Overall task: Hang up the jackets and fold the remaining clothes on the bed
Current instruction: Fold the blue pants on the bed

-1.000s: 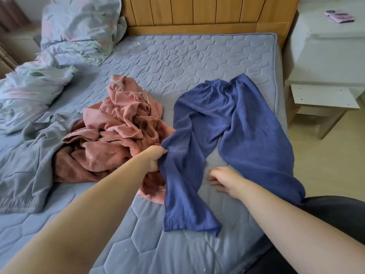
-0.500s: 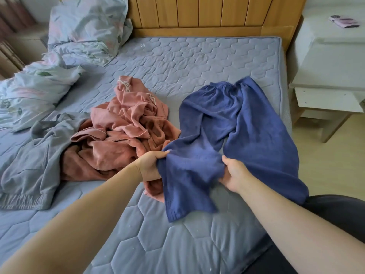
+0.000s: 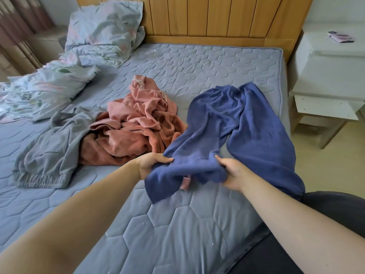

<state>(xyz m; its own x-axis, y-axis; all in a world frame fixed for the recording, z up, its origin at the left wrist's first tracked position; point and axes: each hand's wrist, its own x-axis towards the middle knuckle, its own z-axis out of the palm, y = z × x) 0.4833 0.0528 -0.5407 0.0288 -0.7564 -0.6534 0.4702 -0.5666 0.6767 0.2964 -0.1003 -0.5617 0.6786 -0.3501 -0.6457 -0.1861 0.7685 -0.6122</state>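
Note:
Blue trousers (image 3: pixel 246 123) lie on the bed (image 3: pixel 197 66), waistband toward the headboard, one leg running off the right edge. My left hand (image 3: pixel 150 164) grips the left side of the near leg. On that leg's right side my right hand (image 3: pixel 232 173) holds the cloth, and the leg is lifted and bunched between both hands. A crumpled salmon-pink garment (image 3: pixel 138 127) sits just left of the trousers. A grey garment (image 3: pixel 53 147) is spread further left.
Two floral pillows (image 3: pixel 102 30) and rumpled bedding (image 3: pixel 39 89) fill the bed's far left. A wooden headboard (image 3: pixel 217 16) stands behind. A white nightstand (image 3: pixel 327 76) with a phone (image 3: pixel 340 37) is to the right, beside bare floor (image 3: pixel 335 171).
My right hand rose from the mattress and took hold of the trouser leg. Both hands have lifted and drawn that leg up and toward me, bunching it.

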